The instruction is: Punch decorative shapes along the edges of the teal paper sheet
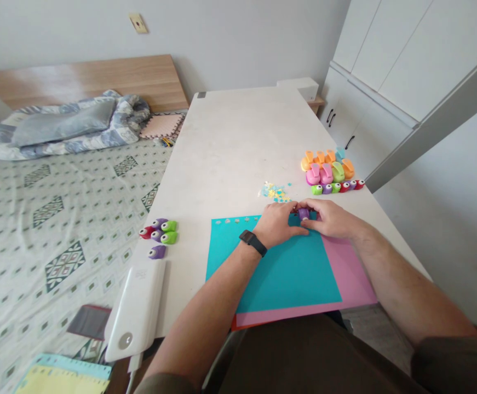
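A teal sheet of paper [291, 273] lies in front of me, with a row of small punched shapes along its far left edge. My right hand [331, 219] is closed round a small purple craft punch [303, 214] at the sheet's far edge, near its right corner. Just left of the punch, my left hand [277, 221] grips the same edge, thumb on top and fingertips partly hidden. Beneath lies a pink sheet [351, 268], showing at the right and front. A pile of yellow and blue paper cutouts [277, 192] sits beyond my left hand.
Lever punches [326, 172] in orange, pink and green stand at the right, fronted by a row of small punches [337, 187]. More small punches [159, 232] cluster at the left edge. A white power strip-like device [137, 306] lies nearer. The bed [78, 219] adjoins the table [230, 148].
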Demonstrator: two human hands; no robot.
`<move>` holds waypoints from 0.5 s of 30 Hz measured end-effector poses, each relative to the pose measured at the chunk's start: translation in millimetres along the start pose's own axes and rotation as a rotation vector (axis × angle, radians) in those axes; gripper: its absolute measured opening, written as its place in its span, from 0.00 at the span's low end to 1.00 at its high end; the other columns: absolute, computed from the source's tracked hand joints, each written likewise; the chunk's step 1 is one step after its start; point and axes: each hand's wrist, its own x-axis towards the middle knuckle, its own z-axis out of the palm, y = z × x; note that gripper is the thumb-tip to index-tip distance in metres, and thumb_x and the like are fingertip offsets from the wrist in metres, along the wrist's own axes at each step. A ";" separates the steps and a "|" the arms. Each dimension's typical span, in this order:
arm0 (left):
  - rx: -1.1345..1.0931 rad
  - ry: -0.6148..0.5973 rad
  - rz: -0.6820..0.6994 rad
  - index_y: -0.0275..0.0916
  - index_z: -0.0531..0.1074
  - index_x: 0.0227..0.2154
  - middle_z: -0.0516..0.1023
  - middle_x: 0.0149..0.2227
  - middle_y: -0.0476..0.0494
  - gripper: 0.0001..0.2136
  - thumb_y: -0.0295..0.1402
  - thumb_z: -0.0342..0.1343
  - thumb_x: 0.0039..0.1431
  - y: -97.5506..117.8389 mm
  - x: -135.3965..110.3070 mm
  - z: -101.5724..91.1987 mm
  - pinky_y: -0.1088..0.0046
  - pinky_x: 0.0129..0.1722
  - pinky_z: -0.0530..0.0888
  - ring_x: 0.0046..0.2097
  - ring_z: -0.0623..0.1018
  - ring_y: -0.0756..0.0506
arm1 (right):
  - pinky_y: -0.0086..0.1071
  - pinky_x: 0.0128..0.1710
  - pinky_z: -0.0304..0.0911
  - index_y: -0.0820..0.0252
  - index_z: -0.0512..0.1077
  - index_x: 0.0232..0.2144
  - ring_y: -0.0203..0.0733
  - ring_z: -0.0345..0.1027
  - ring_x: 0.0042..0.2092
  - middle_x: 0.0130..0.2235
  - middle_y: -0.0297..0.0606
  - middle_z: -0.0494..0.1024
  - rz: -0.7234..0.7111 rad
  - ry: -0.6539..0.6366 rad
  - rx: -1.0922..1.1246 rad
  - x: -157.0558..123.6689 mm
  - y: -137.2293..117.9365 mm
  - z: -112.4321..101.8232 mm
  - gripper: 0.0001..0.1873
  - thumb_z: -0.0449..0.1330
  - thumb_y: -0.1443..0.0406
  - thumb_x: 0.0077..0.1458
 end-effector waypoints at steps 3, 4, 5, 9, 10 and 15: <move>0.026 -0.008 -0.003 0.42 0.75 0.48 0.83 0.47 0.42 0.21 0.43 0.68 0.54 -1.9 -0.1 2.2 0.63 0.52 0.74 0.50 0.81 0.39 | 0.43 0.52 0.69 0.53 0.76 0.51 0.52 0.76 0.51 0.50 0.39 0.82 0.005 0.000 0.001 -0.1 1.2 0.4 0.20 0.66 0.66 0.55; 0.036 -0.009 -0.012 0.42 0.75 0.48 0.83 0.47 0.42 0.19 0.40 0.67 0.56 -2.3 -0.3 2.9 0.63 0.53 0.74 0.50 0.81 0.39 | 0.44 0.53 0.69 0.53 0.76 0.52 0.52 0.76 0.51 0.51 0.39 0.82 0.003 -0.001 0.006 -0.1 1.7 0.7 0.20 0.66 0.66 0.55; 0.045 -0.005 -0.022 0.42 0.75 0.48 0.83 0.47 0.42 0.17 0.37 0.66 0.57 -2.7 -0.5 3.6 0.63 0.53 0.74 0.50 0.81 0.40 | 0.43 0.54 0.69 0.53 0.76 0.52 0.52 0.76 0.52 0.51 0.39 0.82 -0.001 -0.002 0.011 -0.1 2.1 0.9 0.20 0.66 0.65 0.55; 0.049 0.038 -0.039 0.42 0.74 0.51 0.84 0.47 0.43 0.15 0.32 0.60 0.61 -4.0 -1.5 6.6 0.63 0.53 0.74 0.50 0.81 0.41 | 0.43 0.53 0.69 0.53 0.76 0.51 0.51 0.76 0.51 0.51 0.39 0.82 0.003 -0.003 -0.006 0.1 2.3 1.7 0.19 0.66 0.65 0.56; 0.045 0.044 -0.038 0.41 0.73 0.52 0.84 0.46 0.43 0.15 0.31 0.59 0.62 -4.2 -1.8 7.1 0.63 0.53 0.74 0.50 0.82 0.41 | 0.43 0.52 0.69 0.53 0.75 0.51 0.51 0.76 0.50 0.50 0.39 0.82 0.013 -0.001 -0.016 0.1 2.1 1.8 0.19 0.66 0.65 0.56; 0.011 0.059 -0.077 0.41 0.70 0.55 0.86 0.45 0.46 0.17 0.28 0.56 0.64 -3.0 -2.3 8.0 0.62 0.53 0.74 0.49 0.82 0.41 | 0.41 0.47 0.70 0.54 0.75 0.49 0.49 0.77 0.46 0.46 0.38 0.83 0.049 0.015 -0.044 0.0 1.5 2.0 0.19 0.67 0.66 0.54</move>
